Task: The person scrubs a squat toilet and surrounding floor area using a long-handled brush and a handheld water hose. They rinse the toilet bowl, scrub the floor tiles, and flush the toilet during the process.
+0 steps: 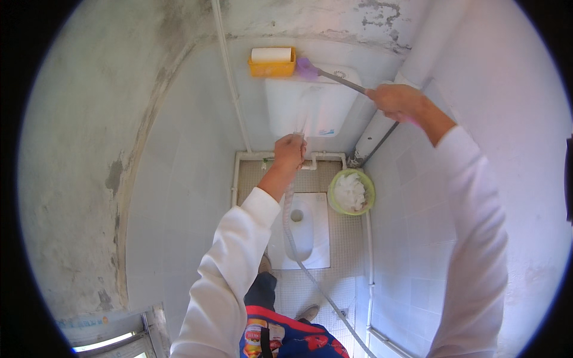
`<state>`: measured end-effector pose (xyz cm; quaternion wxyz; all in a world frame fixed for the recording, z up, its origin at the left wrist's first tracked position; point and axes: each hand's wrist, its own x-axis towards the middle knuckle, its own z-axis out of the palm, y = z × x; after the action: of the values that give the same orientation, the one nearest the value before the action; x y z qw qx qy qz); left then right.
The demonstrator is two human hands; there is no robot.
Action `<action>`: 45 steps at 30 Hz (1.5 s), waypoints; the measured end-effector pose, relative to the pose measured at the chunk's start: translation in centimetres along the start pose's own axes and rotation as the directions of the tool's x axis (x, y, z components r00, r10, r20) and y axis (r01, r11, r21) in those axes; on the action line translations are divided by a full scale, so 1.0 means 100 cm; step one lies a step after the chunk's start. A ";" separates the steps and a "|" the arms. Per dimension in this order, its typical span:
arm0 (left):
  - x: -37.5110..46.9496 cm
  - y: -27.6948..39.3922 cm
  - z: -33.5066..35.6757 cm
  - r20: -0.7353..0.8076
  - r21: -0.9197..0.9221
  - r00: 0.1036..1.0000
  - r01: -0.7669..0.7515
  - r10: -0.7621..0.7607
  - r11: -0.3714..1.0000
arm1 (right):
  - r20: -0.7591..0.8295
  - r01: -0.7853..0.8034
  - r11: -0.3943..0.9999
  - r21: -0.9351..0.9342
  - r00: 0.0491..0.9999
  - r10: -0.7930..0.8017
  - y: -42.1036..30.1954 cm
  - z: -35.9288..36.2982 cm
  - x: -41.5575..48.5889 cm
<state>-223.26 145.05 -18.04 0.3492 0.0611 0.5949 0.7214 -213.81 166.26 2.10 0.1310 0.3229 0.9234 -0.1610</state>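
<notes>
My left hand [290, 151] grips the end of a clear flexible hose [292, 241], and water sprays from it toward the white toilet cistern [280, 105] on the far wall. The hose trails down across the white squat toilet pan [320, 237]. In my right hand [396, 102] is the grey handle of a long brush [342, 80]. Its purple head [307, 68] is over the cistern's top, right beside an orange plastic basket [272, 69]; whether they touch I cannot tell. A white roll [271, 55], seemingly paper, sits in the basket.
A green-rimmed waste bin [369, 190] full of crumpled white paper stands right of the pan. White pipes [257, 155] run along the wall's foot. A thick pipe [374, 134] rises in the right corner. A floor drain [344, 312] lies near my shoe [309, 311].
</notes>
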 end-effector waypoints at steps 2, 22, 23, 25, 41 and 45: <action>-0.003 -0.001 -0.002 -0.004 -0.041 1.000 -0.020 0.020 0.999 | -0.009 -0.139 0.988 -0.064 0.990 0.139 -0.002 -0.010 0.000; 0.007 -0.010 -0.046 -0.195 -0.081 0.981 -0.015 -0.001 0.997 | -0.222 0.272 0.733 -0.623 0.837 -0.500 0.036 0.061 -0.025; 0.008 -0.011 -0.049 -0.205 -0.085 0.979 -0.004 -0.013 0.996 | -0.221 0.284 0.733 -0.618 0.832 -0.509 0.022 0.063 -0.018; 0.009 -0.015 -0.056 -0.218 -0.074 0.976 0.003 -0.019 0.997 | -0.292 0.272 0.730 -0.627 0.787 -0.544 -0.001 0.061 -0.007; 0.010 -0.029 -0.071 -0.179 -0.081 0.978 0.090 -0.103 0.993 | -0.405 0.146 0.726 -0.672 0.749 -0.524 0.010 0.052 0.011; 0.009 -0.028 -0.069 -0.162 -0.083 0.986 0.032 -0.045 0.996 | -0.351 0.037 0.663 -0.748 0.826 -0.442 0.042 0.027 0.002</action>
<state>-226.17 140.10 -22.82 0.3152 -0.0242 0.5933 0.7403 -210.88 168.44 -1.29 -0.0243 0.1471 0.9474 0.2833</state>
